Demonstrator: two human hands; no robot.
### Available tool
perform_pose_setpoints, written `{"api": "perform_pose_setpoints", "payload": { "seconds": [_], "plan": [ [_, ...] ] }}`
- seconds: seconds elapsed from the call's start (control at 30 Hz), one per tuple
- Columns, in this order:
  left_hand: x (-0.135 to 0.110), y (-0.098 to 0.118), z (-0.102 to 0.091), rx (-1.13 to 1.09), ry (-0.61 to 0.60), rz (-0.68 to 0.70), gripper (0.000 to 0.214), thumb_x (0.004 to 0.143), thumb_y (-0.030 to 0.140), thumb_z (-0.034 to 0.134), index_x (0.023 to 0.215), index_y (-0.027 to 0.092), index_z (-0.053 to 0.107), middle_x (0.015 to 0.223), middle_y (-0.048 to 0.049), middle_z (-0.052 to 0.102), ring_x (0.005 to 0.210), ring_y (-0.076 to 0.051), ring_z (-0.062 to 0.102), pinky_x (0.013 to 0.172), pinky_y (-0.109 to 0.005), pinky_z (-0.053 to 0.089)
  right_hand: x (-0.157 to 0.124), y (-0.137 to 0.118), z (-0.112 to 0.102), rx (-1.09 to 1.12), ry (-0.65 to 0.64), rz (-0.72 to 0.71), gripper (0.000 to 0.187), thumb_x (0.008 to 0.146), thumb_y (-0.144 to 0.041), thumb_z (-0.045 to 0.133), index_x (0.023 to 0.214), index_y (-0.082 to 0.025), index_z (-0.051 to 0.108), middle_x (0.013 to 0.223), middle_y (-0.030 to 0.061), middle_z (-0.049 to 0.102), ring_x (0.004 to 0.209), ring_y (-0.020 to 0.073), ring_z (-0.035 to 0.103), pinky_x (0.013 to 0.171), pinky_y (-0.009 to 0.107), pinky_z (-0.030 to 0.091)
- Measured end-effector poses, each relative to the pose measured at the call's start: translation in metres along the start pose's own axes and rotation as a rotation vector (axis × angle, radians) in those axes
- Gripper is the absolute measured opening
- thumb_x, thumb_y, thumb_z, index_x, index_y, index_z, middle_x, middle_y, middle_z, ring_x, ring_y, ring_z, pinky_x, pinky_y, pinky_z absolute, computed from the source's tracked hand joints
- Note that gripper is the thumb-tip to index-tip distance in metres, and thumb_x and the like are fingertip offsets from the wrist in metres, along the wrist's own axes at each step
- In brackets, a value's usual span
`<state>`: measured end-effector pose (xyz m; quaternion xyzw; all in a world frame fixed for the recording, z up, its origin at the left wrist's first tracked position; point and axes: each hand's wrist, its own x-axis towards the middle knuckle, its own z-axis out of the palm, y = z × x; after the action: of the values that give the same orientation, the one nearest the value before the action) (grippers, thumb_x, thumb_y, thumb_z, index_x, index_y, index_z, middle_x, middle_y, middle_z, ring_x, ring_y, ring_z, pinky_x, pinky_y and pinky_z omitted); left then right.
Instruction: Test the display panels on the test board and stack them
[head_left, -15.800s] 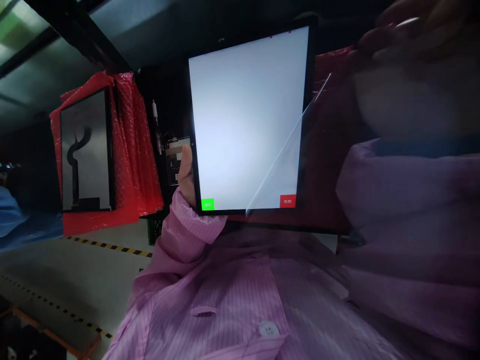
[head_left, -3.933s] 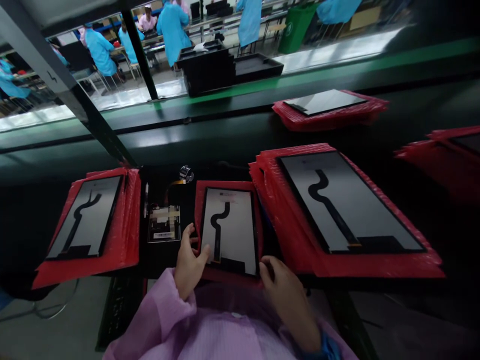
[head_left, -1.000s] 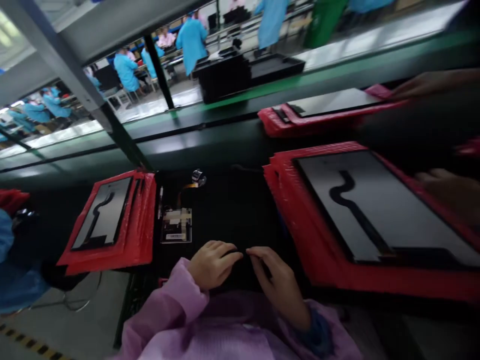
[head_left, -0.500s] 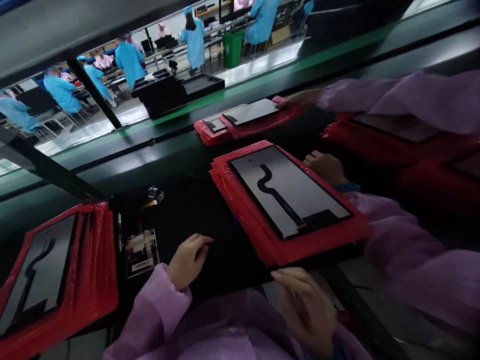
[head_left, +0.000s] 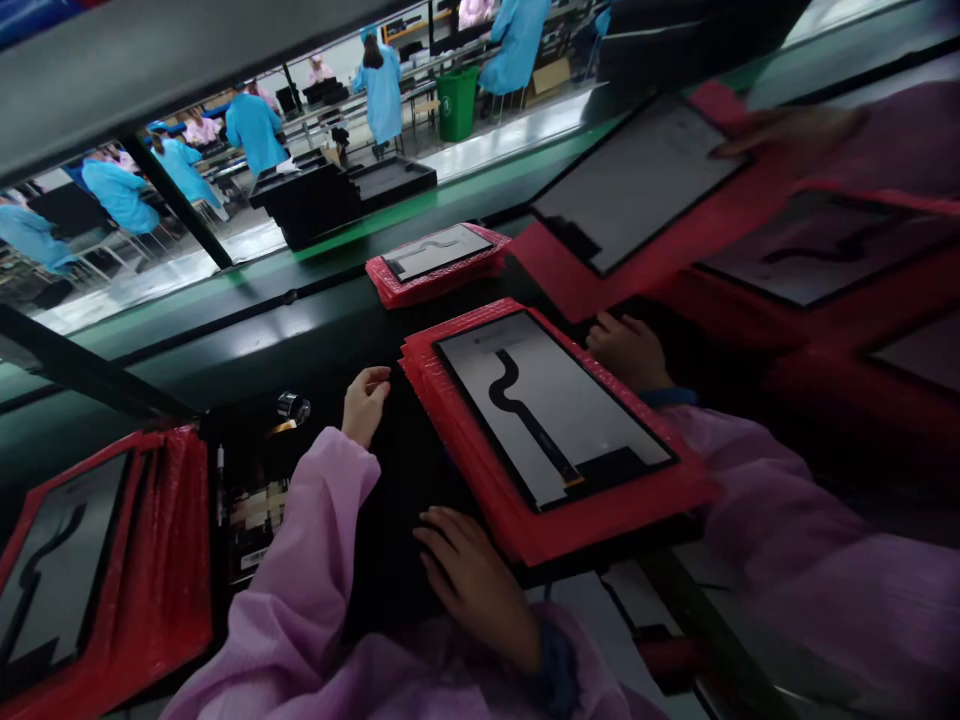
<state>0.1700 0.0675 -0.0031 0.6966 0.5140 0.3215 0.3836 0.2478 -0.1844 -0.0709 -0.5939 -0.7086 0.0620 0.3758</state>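
Observation:
My left hand [head_left: 366,405] reaches forward over the black work surface [head_left: 397,480], left of the stack. Its fingers are loosely bent and I see nothing in them. Lower down, my right hand [head_left: 480,590] has its fingers spread, near the stack's front left edge and holding nothing. That stack is red bubble-wrap bags [head_left: 517,535] with a display panel [head_left: 600,400] on top, a black curved flex cable [head_left: 525,410] lying across it. Left of my left arm lies a small circuit part [head_left: 255,515], partly hidden by my sleeve, with a shiny metal piece [head_left: 294,408] behind it.
At far left stands another pile of red bags [head_left: 172,540] topped by a panel [head_left: 60,560]. A co-worker's hand [head_left: 787,140] lifts a panel [head_left: 637,180] at right; their other hand [head_left: 626,350] rests beside the stack. A smaller pile [head_left: 435,250] sits on the green conveyor.
My left hand has moved forward, and my right hand has moved left with its fingers spreading. The co-worker has raised a panel with its red bag off the far pile, toward the right.

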Motion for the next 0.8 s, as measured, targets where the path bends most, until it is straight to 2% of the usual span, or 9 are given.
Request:
{"api": "perform_pose_setpoints", "payload": {
  "seconds": [0.13,0.23,0.33,0.4,0.53,0.67,0.8],
  "plan": [
    [0.028,-0.001,0.012,0.150,0.055,0.036,0.035,0.090,0.013,0.049,0.119,0.015,0.068,0.127,-0.0138,0.072,0.114,-0.023,0.071,0.101,-0.038,0.057,-0.001,-0.001,-0.002,0.092,-0.001,0.044,0.026,0.096,-0.013,0.053,0.115,-0.020,0.069,0.119,0.0083,0.073,0.118,0.0265,0.068,0.099,0.046,0.063],
    [0.045,-0.006,0.016,0.318,0.073,0.074,0.041,0.087,0.013,0.057,0.127,0.015,0.067,0.145,-0.0167,0.062,0.139,-0.030,0.056,0.119,-0.046,0.042,-0.001,-0.001,-0.002,0.153,-0.015,0.074,0.026,0.097,-0.012,0.052,0.115,-0.020,0.069,0.119,0.0077,0.073,0.120,0.0252,0.067,0.101,0.044,0.062],
    [0.061,-0.014,0.012,0.472,0.065,0.071,0.044,0.085,0.018,0.067,0.129,0.012,0.068,0.150,-0.0209,0.058,0.148,-0.039,0.044,0.125,-0.054,0.030,0.000,0.000,-0.001,0.211,-0.022,0.099,0.026,0.096,-0.011,0.053,0.115,-0.020,0.068,0.118,0.0077,0.073,0.120,0.0243,0.066,0.102,0.044,0.060],
    [0.071,-0.020,0.006,0.546,0.049,0.076,0.037,0.087,0.021,0.066,0.124,0.014,0.070,0.142,-0.0199,0.064,0.142,-0.038,0.050,0.122,-0.053,0.034,0.001,0.001,-0.002,0.254,-0.032,0.115,0.026,0.096,-0.010,0.053,0.115,-0.020,0.068,0.118,0.0077,0.072,0.121,0.0230,0.065,0.105,0.043,0.058],
    [0.090,-0.029,-0.008,0.635,0.023,0.123,0.021,0.096,0.022,0.061,0.114,0.017,0.072,0.127,-0.0139,0.071,0.126,-0.029,0.062,0.113,-0.050,0.045,0.006,0.002,-0.003,0.349,-0.063,0.141,0.027,0.094,-0.008,0.055,0.114,-0.020,0.068,0.116,0.0067,0.071,0.121,0.0199,0.062,0.108,0.038,0.055],
    [0.101,-0.035,-0.016,0.672,0.031,0.150,0.025,0.099,0.035,0.065,0.115,0.016,0.069,0.124,-0.0094,0.069,0.117,-0.025,0.065,0.106,-0.050,0.052,0.008,0.003,-0.002,0.413,-0.067,0.163,0.026,0.093,-0.008,0.056,0.112,-0.020,0.067,0.116,0.0056,0.071,0.120,0.0197,0.061,0.109,0.038,0.054],
    [0.108,-0.039,-0.021,0.662,0.049,0.131,0.027,0.099,0.036,0.066,0.117,0.016,0.068,0.124,-0.0097,0.068,0.115,-0.024,0.066,0.101,-0.048,0.056,0.008,0.004,0.000,0.431,-0.057,0.168,0.026,0.093,-0.007,0.055,0.111,-0.020,0.067,0.115,0.0049,0.071,0.119,0.0184,0.061,0.109,0.037,0.053]
  ]
}}
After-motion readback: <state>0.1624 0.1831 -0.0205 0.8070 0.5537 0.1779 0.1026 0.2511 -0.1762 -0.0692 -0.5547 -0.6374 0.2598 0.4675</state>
